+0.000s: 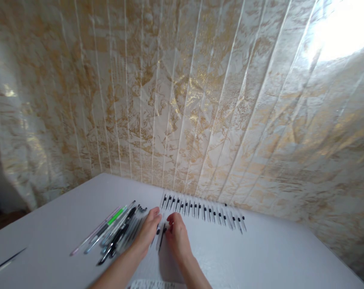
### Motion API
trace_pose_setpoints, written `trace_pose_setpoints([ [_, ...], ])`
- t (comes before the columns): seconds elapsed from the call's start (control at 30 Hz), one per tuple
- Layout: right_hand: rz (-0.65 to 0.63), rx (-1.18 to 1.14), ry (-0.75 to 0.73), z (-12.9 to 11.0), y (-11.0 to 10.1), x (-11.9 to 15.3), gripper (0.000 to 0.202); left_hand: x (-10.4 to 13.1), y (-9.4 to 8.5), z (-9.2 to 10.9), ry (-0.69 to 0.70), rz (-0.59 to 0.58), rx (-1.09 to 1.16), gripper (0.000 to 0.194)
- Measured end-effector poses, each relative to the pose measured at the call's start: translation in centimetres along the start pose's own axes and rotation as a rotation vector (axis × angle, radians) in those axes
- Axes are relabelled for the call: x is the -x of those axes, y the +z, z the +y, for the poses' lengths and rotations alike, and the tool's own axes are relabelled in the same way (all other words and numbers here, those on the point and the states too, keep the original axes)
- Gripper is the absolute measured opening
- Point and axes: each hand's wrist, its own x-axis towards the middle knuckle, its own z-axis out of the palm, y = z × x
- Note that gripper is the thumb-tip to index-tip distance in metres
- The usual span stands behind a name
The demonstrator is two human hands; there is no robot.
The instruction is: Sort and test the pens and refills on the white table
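Two bare hands are poised side by side over a pale surface (245, 257), with slim, dark-topped pen pieces (162, 239) between them, short of the far edge. The left hand (149, 227) covers part of one piece; its fingers look close together, but whether they grip anything cannot be told. The right hand (177, 233) has its fingers curled beside another piece, their tips too obscured to show any hold. The near edge lies out of frame, where a printed sheet (153, 284) is cut off, its lettering unreadable. Toward the left edge, a thin dark stick (7, 261) also runs out of view. A row of similar black-marked pieces (200, 209) lines the far edge, too small to make out in detail. Left of the hands lies a heap of pens (110, 228), its right side partly hidden by the left hand and forearm. Behind the far edge hangs a gold-patterned curtain (182, 104), washed out by glare at upper right.
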Motion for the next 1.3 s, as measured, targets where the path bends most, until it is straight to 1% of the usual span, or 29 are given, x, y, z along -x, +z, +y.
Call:
trace_pose_setpoints([
  [0.37, 0.063, -0.048, 0.031, -0.1, 0.4, -0.3, 0.044, 0.1, -0.1, 0.1, 0.008, -0.001, -0.004, 0.04],
  [0.57, 0.055, -0.034, 0.032, 0.3, 0.5, -1.0, 0.045, 0.1, -0.1, 0.2, 0.004, 0.004, 0.006, 0.04],
  [0.8, 0.049, -0.042, 0.029, 0.3, 0.5, -1.0, 0.043, 0.1, -0.2, 0.3, -0.006, -0.001, 0.021, 0.039],
  [1.1, 0.092, -0.083, 0.007, 0.3, 0.8, -1.0, 0.041, 0.0, -0.3, 0.0, -0.012, -0.003, 0.095, 0.037],
  [1.3, 0.139, -0.124, -0.023, 0.5, 1.1, -0.7, 0.039, -0.3, -0.2, -0.4, -0.004, 0.028, 0.173, 0.035],
])
